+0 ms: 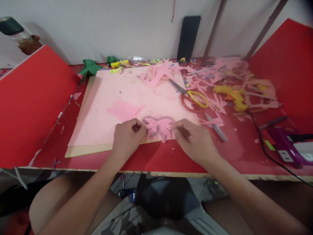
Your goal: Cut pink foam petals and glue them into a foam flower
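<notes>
Between my hands is a pink paper bow with dark purple-grey edging, at the near edge of a large pale pink sheet. My left hand pinches the bow's left side between thumb and forefinger. On the other side, my right hand is closed with its fingertips at the bow's right edge. Beyond the left hand lies a small stack of brighter pink paper. Scissors with one yellow and one red handle loop rest past the right hand, blades pointing away.
Pink paper scraps heap up at the back right around a yellow glue gun, its black cord trailing right. A cutter knife and a purple device lie on the right. Red panels flank the table; a dark phone-like slab leans behind.
</notes>
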`<state>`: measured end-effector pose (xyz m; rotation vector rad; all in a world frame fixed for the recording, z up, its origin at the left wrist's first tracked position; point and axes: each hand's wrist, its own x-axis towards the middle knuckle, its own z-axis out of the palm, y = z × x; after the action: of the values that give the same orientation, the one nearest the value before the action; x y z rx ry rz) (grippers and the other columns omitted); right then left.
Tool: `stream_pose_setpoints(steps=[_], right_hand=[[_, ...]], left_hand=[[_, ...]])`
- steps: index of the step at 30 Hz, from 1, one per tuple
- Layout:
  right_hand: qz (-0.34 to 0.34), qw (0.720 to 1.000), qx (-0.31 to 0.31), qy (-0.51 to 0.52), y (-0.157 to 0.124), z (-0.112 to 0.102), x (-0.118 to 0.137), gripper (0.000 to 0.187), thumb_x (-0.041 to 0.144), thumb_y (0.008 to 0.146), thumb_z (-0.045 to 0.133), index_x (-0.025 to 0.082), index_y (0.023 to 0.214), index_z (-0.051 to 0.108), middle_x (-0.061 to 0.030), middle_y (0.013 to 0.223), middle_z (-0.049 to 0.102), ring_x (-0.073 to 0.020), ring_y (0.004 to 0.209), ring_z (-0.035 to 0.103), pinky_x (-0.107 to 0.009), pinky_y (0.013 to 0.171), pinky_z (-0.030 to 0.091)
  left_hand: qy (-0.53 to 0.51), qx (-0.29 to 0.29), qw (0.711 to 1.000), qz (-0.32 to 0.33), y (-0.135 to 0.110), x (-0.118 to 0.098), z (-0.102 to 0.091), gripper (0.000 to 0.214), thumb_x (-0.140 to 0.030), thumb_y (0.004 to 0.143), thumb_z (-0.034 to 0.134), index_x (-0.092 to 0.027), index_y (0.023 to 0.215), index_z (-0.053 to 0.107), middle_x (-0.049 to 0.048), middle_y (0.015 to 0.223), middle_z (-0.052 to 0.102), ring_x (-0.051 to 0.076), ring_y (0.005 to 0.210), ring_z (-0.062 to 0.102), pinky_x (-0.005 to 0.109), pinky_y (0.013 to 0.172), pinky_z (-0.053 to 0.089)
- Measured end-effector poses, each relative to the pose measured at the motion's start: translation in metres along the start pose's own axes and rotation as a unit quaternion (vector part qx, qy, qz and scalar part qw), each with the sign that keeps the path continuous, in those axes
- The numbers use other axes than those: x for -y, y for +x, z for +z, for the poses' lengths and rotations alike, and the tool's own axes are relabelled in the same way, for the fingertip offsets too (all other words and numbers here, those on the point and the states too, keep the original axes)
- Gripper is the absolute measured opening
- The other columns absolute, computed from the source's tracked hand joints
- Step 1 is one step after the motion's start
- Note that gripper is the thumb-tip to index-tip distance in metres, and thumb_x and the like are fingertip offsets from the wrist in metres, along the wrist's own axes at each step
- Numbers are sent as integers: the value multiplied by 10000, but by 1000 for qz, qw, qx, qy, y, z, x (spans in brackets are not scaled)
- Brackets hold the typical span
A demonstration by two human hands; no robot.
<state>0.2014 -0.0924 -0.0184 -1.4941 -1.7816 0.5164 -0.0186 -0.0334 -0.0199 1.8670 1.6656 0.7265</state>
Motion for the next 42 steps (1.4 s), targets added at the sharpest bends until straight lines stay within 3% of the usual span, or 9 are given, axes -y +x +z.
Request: stream_pose_setpoints(steps=[15, 19, 24, 28, 38, 42], right_hand=[[-12, 1000, 0, -23, 0, 0, -2, 127, 163, 907, 547, 210, 954, 655, 11, 773, 711, -104, 595, 593, -215, 573, 398], [-21, 999, -6, -46, 1, 1, -4, 126, 167, 914, 545, 204, 958, 657, 12, 750, 699, -106, 596, 603, -215, 572, 393], [-20, 996, 0, -90, 1, 3, -7, 136, 193, 925, 534, 206, 969, 662, 5, 751, 716, -126, 605, 636, -231, 553, 379], [-12, 994, 10, -106, 2, 5, -8, 141, 203, 922, 527, 210, 967, 661, -2, 771, 731, -142, 631, 661, -239, 551, 377], [-1, 993, 20, -114, 3, 4, -8, 152, 218, 916, 516, 215, 965, 660, -9, 761, 732, -148, 604, 640, -244, 552, 375], [-1, 993, 22, -117, 3, 5, -9, 158, 228, 920, 511, 216, 968, 662, -7, 741, 724, -145, 581, 622, -247, 544, 364]], left_hand=[[165, -10, 985, 58, -4, -5, -3, 145, -252, 820, 604, -218, 680, 592, -8, 680, 692, 198, 643, 626, 315, 642, 383], [179, -13, 982, 63, -6, -4, -10, 48, -265, 823, 623, -236, 785, 623, -17, 702, 684, 207, 631, 609, 322, 609, 384], [152, -27, 968, 197, -7, -3, -9, 209, -158, 859, 587, -230, 1047, 643, 34, 1064, 699, 224, 942, 645, 334, 793, 485], [198, -15, 947, 253, -4, -1, -2, 243, -136, 851, 595, -237, 1051, 691, 43, 1069, 693, 254, 1004, 618, 383, 865, 480], [232, -14, 941, 244, -3, 5, -1, 129, -185, 860, 612, -238, 939, 699, 21, 935, 736, 264, 912, 633, 417, 844, 456], [216, -12, 949, 229, -3, 4, -2, 164, -196, 860, 621, -239, 1004, 689, 35, 980, 738, 265, 947, 644, 413, 860, 458]])
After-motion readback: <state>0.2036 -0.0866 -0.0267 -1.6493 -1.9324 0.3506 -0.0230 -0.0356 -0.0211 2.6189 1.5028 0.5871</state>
